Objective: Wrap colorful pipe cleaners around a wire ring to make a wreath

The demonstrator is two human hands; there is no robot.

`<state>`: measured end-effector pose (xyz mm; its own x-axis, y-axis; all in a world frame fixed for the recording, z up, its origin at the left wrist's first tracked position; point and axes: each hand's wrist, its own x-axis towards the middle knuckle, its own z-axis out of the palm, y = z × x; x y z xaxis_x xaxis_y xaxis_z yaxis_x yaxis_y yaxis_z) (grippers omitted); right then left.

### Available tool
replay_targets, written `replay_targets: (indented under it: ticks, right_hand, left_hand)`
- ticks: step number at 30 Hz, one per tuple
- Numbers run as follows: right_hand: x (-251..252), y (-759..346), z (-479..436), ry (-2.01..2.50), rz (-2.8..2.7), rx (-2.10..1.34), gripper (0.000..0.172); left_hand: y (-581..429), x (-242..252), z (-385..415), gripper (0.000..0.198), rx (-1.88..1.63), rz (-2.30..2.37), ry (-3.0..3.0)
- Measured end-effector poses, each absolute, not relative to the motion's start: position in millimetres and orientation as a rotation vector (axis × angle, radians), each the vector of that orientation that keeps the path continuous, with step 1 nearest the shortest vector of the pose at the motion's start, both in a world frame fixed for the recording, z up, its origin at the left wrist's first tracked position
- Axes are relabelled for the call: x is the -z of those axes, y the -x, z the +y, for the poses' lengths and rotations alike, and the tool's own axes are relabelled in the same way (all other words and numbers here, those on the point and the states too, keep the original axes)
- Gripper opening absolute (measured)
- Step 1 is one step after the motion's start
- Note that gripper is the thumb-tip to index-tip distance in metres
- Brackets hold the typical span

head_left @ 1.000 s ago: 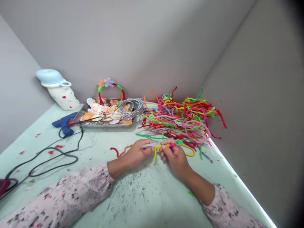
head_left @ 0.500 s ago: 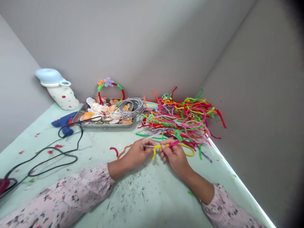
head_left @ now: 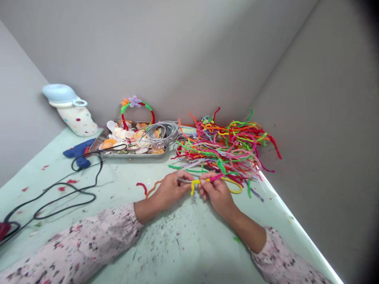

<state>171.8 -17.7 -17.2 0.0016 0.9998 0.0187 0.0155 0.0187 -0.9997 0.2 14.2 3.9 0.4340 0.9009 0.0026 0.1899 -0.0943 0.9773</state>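
Between my hands is a grey wire (head_left: 185, 180) bent into a loop, partly wrapped in fuzzy pipe cleaners. My left hand (head_left: 171, 188) pinches the bare grey stretch of it. My right hand (head_left: 215, 192) grips the wrapped stretch, its thumb and fingertips on a yellow pipe cleaner (head_left: 196, 182) coiled round the wire. One short yellow end hangs down in the gap between the hands. Past my right fingers the wrapping turns pink (head_left: 217, 176), then green (head_left: 220, 165). A long yellow loop (head_left: 237, 188) extends right from behind my right hand.
Behind lies a heap of coloured pipe cleaners (head_left: 225, 146). A metal tray (head_left: 133, 156) holds shells, coiled grey wire (head_left: 168, 132) and a flower-trimmed ring (head_left: 153, 114). Left are a blue glue gun (head_left: 78, 152), its black cord (head_left: 68, 185) and a bottle (head_left: 78, 118). Walls enclose the table.
Both hands hold nearly the same place and grip. The hanging yellow end sits slightly higher, and the whole view has shifted a little.
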Motion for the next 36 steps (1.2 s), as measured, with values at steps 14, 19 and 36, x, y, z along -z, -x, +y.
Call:
replay_targets:
  ticks: [14,19,36]
  right_hand:
    - [14.5,-171.3,-17.6,1.22,-1.243,-1.213,0.017]
    - [17.1,-172.0,-18.0,1.227,-1.256,-1.195,0.017]
    - [17.8,-172.9,-21.7,1.248,-1.359,-1.124,0.019]
  left_hand:
    - [0.3,-8.0,12.3,0.012,-0.795,0.994,-1.56]
    - [0.1,-11.8,11.7,0.016,-0.787,1.004,-1.532]
    - [1.1,-9.5,13.0,0.016,-0.792,0.981,-1.402]
